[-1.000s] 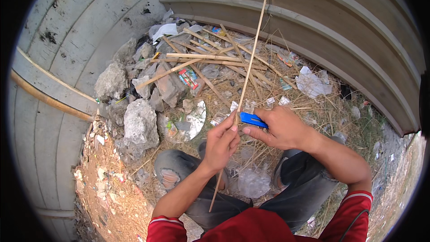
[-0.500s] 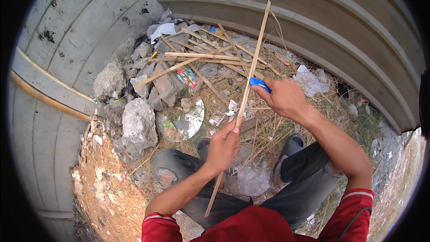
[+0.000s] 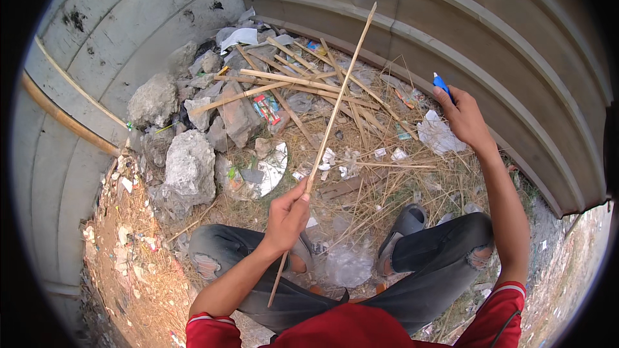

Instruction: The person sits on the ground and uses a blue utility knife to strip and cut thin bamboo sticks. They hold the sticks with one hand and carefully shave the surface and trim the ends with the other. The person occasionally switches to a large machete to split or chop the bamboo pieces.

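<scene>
My left hand [image 3: 285, 218] is closed around a long, thin bamboo strip [image 3: 342, 98]. The strip slants up and away to the right, and its lower end pokes out below my fist over my left leg. Off to the right, my right hand [image 3: 465, 116] grips a blue utility knife [image 3: 442, 84], its pale tip pointing away from me. The knife is well apart from the strip. Beyond the strip, several more bamboo strips [image 3: 293, 79] lie crossed in a loose pile on rocks and dry grass.
Grey rocks [image 3: 190, 167] are heaped at the left beside a pale wall [image 3: 77, 206]. A brown corrugated metal sheet [image 3: 477, 45] bounds the far side and right. Crumpled white paper [image 3: 438, 133], a clear plastic bag [image 3: 349, 264] and dry stalks litter the ground around my sandals [image 3: 409, 222].
My right hand with the utility knife has moved off the strip, to the right and outward. My left hand has shifted slightly left and down, still holding the strip.
</scene>
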{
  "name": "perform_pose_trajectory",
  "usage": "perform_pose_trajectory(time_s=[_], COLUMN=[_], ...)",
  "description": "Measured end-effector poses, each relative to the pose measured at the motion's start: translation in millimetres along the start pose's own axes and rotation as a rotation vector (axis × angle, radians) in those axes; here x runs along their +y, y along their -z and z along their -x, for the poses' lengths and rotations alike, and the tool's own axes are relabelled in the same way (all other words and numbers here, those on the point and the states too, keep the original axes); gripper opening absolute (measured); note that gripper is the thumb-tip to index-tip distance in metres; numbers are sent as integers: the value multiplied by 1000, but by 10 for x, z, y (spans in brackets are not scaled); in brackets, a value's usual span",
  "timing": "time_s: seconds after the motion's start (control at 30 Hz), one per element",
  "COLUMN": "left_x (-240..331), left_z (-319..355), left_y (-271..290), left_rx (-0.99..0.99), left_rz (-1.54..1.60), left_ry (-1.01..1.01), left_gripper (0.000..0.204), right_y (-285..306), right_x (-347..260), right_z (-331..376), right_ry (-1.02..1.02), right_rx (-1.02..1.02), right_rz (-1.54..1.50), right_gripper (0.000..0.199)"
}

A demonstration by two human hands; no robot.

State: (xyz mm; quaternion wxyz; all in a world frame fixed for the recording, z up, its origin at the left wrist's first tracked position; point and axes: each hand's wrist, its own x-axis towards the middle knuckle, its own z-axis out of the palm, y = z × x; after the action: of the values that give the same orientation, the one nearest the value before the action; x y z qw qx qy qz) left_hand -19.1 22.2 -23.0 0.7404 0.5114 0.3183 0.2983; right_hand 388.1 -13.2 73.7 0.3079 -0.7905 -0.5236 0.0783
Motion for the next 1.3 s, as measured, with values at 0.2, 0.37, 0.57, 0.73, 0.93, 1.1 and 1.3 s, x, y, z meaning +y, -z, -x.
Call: perform_pose_trajectory(time_s=[0.2, 0.37, 0.57, 0.73, 0.93, 1.1, 1.3], left_x=[132, 189, 101, 179, 191, 125, -44], left_z=[-126, -252, -335, -352, -275, -201, 9], left_y=[-133, -351, -381, -446, -475, -505, -322], left_rx=[81, 56, 20, -12, -115, -165, -249], left_rz=[-150, -167, -1, 46, 26, -22, -145], left_ry=[-108, -127, -91, -26, 65, 119, 193], left_gripper=[48, 48, 47, 43, 43, 43, 46], right_y=[-620, -852, -872, -863, -804, -657, -585], right_x=[-1021, -1061, -1081, -972, -596, -175, 418], right_z=[732, 857, 848, 751, 270, -11, -365], right_ry=[273, 302, 312, 342, 235, 254, -60], right_rx=[-439, -563, -538, -455, -156, -41, 28], right_rz=[-162, -161, -137, -101, -7, 115, 154], right_gripper=[50, 51, 54, 55, 56, 56, 68])
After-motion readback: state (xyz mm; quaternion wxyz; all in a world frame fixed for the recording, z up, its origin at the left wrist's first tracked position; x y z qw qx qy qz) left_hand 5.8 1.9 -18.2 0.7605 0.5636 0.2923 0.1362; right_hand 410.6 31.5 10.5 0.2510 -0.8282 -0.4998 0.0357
